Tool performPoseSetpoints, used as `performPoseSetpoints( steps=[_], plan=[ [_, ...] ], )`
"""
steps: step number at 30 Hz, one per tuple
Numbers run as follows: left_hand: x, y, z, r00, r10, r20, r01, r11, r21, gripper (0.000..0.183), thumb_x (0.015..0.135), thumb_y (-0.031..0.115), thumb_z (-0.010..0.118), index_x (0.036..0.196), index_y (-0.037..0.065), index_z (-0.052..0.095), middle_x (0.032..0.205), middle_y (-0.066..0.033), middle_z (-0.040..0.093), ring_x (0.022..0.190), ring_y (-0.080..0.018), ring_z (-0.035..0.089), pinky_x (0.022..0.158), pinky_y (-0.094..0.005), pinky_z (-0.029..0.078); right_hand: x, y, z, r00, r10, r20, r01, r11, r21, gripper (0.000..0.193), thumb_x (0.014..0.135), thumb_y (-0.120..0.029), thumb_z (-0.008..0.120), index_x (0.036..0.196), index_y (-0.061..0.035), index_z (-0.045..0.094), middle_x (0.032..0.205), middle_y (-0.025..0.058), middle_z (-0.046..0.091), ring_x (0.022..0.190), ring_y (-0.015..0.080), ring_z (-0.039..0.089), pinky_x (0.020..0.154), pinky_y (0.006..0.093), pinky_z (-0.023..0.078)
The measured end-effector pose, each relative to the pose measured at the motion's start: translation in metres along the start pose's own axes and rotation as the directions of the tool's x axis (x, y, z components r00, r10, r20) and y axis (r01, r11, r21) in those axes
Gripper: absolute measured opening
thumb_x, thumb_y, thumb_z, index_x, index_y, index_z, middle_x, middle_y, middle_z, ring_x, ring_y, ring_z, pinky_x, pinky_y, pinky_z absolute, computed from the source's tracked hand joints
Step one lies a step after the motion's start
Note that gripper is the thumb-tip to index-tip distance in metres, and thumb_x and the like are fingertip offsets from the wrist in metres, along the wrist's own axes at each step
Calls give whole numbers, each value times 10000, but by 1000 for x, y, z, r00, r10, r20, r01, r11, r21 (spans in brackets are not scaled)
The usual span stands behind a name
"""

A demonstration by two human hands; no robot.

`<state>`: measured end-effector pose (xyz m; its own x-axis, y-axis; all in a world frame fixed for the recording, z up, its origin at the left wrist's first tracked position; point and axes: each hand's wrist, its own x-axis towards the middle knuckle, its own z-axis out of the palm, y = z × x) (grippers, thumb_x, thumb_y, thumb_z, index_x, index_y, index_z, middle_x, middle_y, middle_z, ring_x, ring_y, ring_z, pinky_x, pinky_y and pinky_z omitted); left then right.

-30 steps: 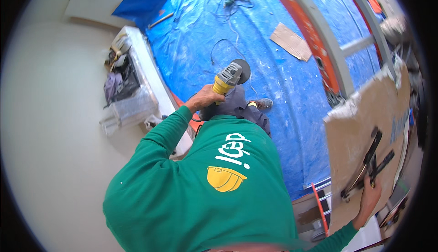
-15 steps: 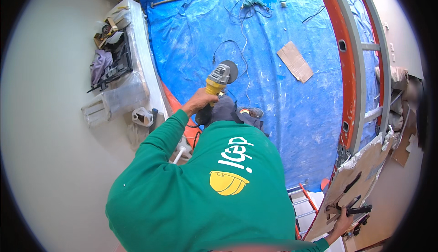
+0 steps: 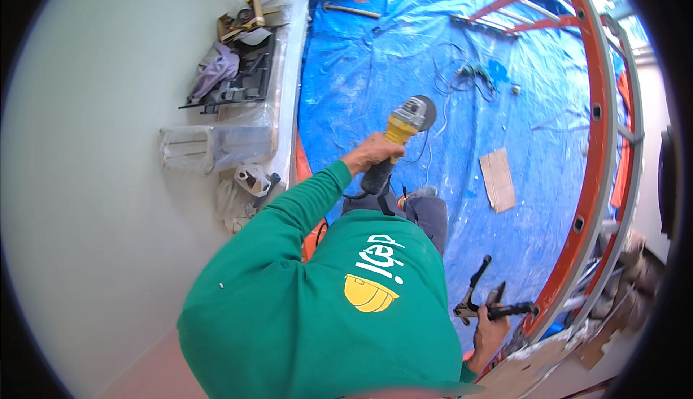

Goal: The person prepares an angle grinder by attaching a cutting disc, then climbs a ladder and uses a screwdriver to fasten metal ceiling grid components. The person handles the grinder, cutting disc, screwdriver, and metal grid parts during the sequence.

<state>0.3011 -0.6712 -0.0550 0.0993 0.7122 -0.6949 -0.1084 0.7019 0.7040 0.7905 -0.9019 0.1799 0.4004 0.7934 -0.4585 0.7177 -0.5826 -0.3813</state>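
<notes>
My left hand [image 3: 375, 152] is closed round the yellow body of an angle grinder [image 3: 404, 123]. The grinder's dark disc points up and to the right, away from my body, and a black cord hangs from its rear end. Lower right, my right hand [image 3: 491, 335] grips a black clamp-like tool [image 3: 514, 309] with several arms. One arm of it sticks up over the blue tarp, and another reaches toward the ladder. The tool's exact kind is hard to make out. Both hands are apart from each other, on either side of my green sweatshirt [image 3: 310, 305].
A blue tarp [image 3: 361, 96] covers the floor. On it lie a cardboard piece [image 3: 497, 180], a corded green tool [image 3: 476, 74] and a wooden-handled stick [image 3: 351, 11]. An orange ladder [image 3: 598, 146] stands at right, above a rough-edged board [image 3: 534, 370]. Plastic-wrapped furniture [image 3: 216, 146] lines the left wall.
The view has shifted, so the surroundings sit further right. My right hand has brought the black tool from in front of the board to over the tarp. The grinder stays in my left hand.
</notes>
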Motion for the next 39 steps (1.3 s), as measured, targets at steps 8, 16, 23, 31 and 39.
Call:
performPoseSetpoints(
  steps=[8, 16, 23, 31, 39],
  plan=[
    [27, 67, 22, 997, 15, -80, -23, 994, -104, 346, 822, 247, 876, 1047, -4, 797, 913, -71, 769, 771, -186, 714, 696, -353, 554, 197, 72, 132, 994, 88, 57, -73, 972, -225, 538, 891, -398, 777, 1012, 126, 796, 909, 307, 788, 877, 441, 781, 843, 539, 578],
    [26, 111, -7, 991, -24, -134, 8, 993, -121, 319, 860, 260, 867, 1039, -1, 822, 929, -81, 787, 803, -183, 739, 737, -334, 561, 355, 40, 202, 934, 286, 213, -202, 916, -346, 732, 891, -532, 696, 1239, 108, 768, 1224, 341, 775, 1239, 497, 720, 1066, 543, 541],
    [32, 105, -60, 967, -136, -214, 75, 959, -272, 338, 860, 242, 870, 1076, -10, 803, 920, -75, 787, 797, -176, 744, 733, -329, 575, 465, -80, 219, 944, -15, 329, 131, 934, -331, 671, 900, -545, 704, 1027, 108, 797, 1093, 354, 785, 1103, 520, 755, 982, 555, 580],
    [125, 140, -204, 976, -170, -137, 89, 882, -463, 335, 860, 217, 870, 1099, 0, 782, 874, -99, 778, 718, -203, 749, 657, -360, 608, 543, -292, 266, 940, -93, 329, 264, 810, -524, 576, 945, -527, 699, 1164, -7, 810, 1185, 332, 771, 1150, 492, 739, 990, 563, 579],
    [199, 236, -339, 959, -252, -129, 164, 867, -471, 341, 873, 219, 862, 1134, 13, 784, 870, -86, 765, 716, -196, 748, 656, -364, 618, 592, -482, 275, 897, -276, 346, 425, 757, -497, 619, 927, -577, 744, 1024, 31, 805, 997, 322, 785, 992, 512, 760, 901, 556, 592]
  ],
)
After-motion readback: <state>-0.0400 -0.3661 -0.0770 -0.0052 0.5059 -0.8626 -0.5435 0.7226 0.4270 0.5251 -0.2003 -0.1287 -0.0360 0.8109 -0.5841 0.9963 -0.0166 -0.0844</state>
